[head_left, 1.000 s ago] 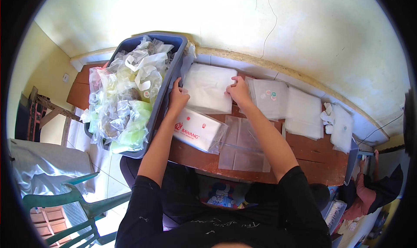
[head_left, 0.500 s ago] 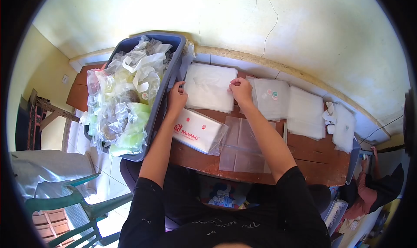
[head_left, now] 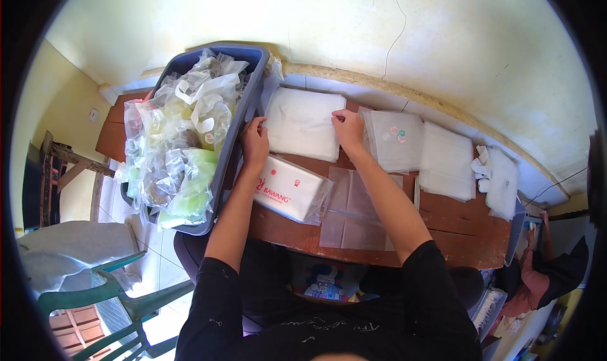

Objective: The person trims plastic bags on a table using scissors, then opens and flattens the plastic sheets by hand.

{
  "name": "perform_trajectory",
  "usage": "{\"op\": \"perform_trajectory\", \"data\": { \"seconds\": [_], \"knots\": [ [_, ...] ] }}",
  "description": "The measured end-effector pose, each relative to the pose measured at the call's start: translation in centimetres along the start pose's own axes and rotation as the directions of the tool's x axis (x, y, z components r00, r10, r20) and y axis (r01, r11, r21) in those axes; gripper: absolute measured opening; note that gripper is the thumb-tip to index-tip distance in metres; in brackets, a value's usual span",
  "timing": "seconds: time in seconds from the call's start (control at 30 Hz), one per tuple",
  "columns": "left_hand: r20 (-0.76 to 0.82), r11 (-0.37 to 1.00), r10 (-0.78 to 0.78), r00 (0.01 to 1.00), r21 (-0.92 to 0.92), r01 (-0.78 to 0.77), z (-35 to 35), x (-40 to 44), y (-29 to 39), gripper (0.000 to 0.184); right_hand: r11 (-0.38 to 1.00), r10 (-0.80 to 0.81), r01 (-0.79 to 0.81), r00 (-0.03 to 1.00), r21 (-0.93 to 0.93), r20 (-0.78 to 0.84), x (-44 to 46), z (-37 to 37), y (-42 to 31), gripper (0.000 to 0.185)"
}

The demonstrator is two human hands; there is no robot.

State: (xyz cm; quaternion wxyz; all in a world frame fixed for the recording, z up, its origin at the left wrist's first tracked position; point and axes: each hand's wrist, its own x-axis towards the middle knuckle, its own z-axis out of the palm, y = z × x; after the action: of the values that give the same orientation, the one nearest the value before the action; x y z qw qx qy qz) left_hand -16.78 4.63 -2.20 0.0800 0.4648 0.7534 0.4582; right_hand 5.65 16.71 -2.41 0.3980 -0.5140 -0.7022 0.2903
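Observation:
A stack of whitish plastic bags lies flat at the back of the bench. At its left edge my left hand has its fingers bent and pressed together on the bags. My right hand pinches the opposite edge, fingers curled in. How many sheets either hand holds is hidden. Just below the stack lies a packet of bags with red "BAWANG" print. Beside that packet, under my right forearm, a clear plastic sheet is spread out.
A grey tub full of filled plastic bags stands close on the left. Rightward lie bags with round stickers, another bag stack and bags with handles. A green chair and another person are nearby.
Both hands stay at the stack's two side edges and have shifted only very slightly. The view has moved a little; the other things lie as before.

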Motion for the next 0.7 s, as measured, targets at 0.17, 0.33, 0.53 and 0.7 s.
{"op": "perform_trajectory", "data": {
  "seconds": [0.17,0.33,0.53,0.7],
  "knots": [
    [-0.048,0.995,0.100,0.994,0.022,-0.099,-0.1,-0.2,0.9,0.024,0.999,-0.025,0.025,1.000,-0.037,0.012,-0.5,-0.5,-0.5,0.021],
    [-0.101,0.933,0.357,0.929,0.083,-0.350,-0.4,-1.7,5.5,0.019,0.974,-0.221,0.221,0.975,-0.044,0.012,-2.7,-3.5,-1.6,0.013],
    [0.213,0.935,0.342,0.915,-0.175,-0.308,-1.1,-6.8,11.9,0.011,0.996,-0.076,0.054,0.936,0.071,0.345,-8.3,-13.0,-3.1,0.016],
    [0.447,0.948,0.317,0.836,-0.172,-0.268,-1.8,-11.3,12.5,0.012,0.996,0.035,0.001,0.919,-0.089,0.394,-12.1,-22.1,-0.9,0.018]
  ]
}}
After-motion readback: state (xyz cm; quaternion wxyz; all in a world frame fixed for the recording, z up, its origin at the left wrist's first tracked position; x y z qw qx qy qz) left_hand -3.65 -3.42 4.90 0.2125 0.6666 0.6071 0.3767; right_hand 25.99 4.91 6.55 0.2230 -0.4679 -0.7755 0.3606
